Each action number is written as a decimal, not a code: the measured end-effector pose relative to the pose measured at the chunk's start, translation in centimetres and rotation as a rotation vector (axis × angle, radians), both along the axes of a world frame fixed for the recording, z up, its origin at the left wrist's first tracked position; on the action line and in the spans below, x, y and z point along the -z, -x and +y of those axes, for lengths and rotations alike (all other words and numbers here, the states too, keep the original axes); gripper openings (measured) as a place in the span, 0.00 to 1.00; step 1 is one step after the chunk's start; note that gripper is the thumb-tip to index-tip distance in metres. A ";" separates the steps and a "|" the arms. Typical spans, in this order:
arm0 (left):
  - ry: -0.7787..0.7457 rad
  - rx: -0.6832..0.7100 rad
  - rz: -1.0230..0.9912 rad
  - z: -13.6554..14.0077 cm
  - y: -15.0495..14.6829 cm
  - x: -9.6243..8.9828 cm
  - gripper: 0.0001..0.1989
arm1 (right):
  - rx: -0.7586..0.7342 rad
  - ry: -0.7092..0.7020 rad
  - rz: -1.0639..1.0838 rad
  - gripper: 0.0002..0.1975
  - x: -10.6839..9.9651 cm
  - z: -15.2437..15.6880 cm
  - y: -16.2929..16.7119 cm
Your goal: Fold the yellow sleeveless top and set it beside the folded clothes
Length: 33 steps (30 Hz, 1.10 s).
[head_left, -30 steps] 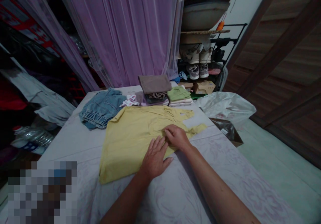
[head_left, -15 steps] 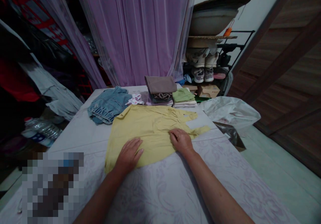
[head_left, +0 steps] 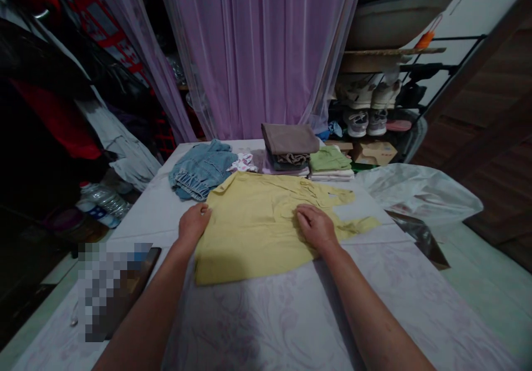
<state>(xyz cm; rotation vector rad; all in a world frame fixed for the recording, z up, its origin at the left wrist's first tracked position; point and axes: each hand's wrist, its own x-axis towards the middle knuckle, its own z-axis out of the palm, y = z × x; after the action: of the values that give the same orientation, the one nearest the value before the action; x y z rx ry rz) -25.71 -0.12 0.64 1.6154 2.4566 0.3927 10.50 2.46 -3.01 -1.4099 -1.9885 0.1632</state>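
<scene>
A yellow sleeveless top (head_left: 253, 238) with straps lies spread flat over the patterned tablecloth (head_left: 266, 326), its straps pointing right. My left hand (head_left: 194, 221) is at the garment's left edge, thumb and fingers closed in a pinch on the cloth. On the wrinkled upper part of the top rests my right hand (head_left: 318, 228), its fingers curled together against the fabric; what lies beneath the fingertips is hidden. Just behind the top sits a bunched blue denim garment (head_left: 201, 166), beside a small white-and-purple cloth (head_left: 242, 163).
Toward the back stand a brown folded stack (head_left: 290, 139) and a green folded cloth (head_left: 330, 159) on light ones. A partly blurred dark flat object (head_left: 152, 263) lies left. Beyond the table are a plastic bag (head_left: 424, 191), shoes (head_left: 368, 121) and bottles (head_left: 106, 199).
My left hand has gone from lying flat on the top to pinching its left edge. The right hand stays at nearly the same spot on the cloth. The camera view has turned left.
</scene>
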 end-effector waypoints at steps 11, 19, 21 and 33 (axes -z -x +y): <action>0.051 -0.022 -0.060 2.0 0.5 -0.6 0.13 | 0.292 0.032 0.029 0.14 2.1 2.6 -4.3; -0.198 0.507 -0.399 -1.1 -4.6 1.3 0.13 | 0.304 0.023 0.013 0.13 1.8 2.3 -3.9; -0.201 0.317 -0.525 -0.9 -4.4 1.5 0.15 | 0.308 0.027 0.008 0.14 1.8 2.3 -3.9; 0.303 0.082 -0.122 4.7 -0.1 -1.1 0.06 | 0.323 0.016 0.053 0.14 1.7 2.1 -3.8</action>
<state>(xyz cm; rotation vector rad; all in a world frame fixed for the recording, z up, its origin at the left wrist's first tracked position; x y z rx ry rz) -25.63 4.56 1.72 1.5107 2.2238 0.0968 14.28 4.55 -4.72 -1.6958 -1.6932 0.0702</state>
